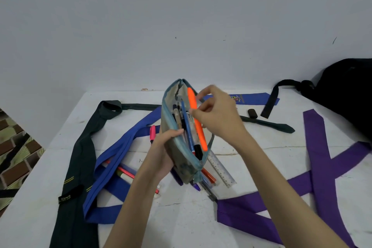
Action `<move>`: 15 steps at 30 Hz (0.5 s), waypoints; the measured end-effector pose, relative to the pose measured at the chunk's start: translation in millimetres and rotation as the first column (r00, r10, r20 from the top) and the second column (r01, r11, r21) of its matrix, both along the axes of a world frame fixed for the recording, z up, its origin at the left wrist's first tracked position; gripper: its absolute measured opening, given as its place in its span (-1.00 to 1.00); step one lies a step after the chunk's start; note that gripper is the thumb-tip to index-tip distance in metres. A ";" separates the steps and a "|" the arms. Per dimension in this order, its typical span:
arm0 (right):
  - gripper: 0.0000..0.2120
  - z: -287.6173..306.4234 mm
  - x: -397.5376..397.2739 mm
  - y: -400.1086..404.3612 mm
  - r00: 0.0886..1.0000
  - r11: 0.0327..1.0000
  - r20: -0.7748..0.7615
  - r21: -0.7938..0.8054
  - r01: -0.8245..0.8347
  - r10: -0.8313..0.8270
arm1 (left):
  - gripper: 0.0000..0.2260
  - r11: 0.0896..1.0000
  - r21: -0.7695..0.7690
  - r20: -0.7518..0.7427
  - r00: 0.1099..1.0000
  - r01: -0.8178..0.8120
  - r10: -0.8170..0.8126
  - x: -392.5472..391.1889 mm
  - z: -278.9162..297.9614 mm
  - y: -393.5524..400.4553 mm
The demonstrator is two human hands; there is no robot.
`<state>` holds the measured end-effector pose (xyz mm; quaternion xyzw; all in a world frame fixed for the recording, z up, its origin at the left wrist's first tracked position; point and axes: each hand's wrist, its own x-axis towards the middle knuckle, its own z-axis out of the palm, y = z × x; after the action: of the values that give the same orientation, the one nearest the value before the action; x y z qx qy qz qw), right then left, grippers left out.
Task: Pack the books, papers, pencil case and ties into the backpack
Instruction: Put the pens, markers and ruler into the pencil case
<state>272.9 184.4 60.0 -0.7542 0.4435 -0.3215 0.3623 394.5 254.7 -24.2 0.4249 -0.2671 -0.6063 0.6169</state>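
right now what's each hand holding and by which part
Left hand grips the open pencil case by its left side wall. Right hand pinches the orange highlighter around mid-barrel.

I count three ties: one dark green (80, 159), one blue (112, 159), one purple (318, 159). One pencil case (175, 147), one backpack (346, 90), one ruler (221, 169).

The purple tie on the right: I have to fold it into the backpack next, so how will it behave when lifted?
Probably floppy: the purple tie lies flat on the table, crossed over itself, so it should sag and dangle. Likely light, being thin fabric. It seems unlikely to roll or break, though its long ends may trail across the table.
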 end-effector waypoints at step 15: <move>-0.88 -21.0 -16.3 -9.0 0.986 0.972 0.031 -0.166 0.167 -0.164 | -0.53 0.996 -0.009 0.055 0.995 -0.087 0.087 24.6 1.5 5.7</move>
<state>256.6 175.4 39.0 -0.7395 0.4731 -0.3933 0.2731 419.2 260.4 -22.6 0.4505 -0.2673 -0.5661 0.6365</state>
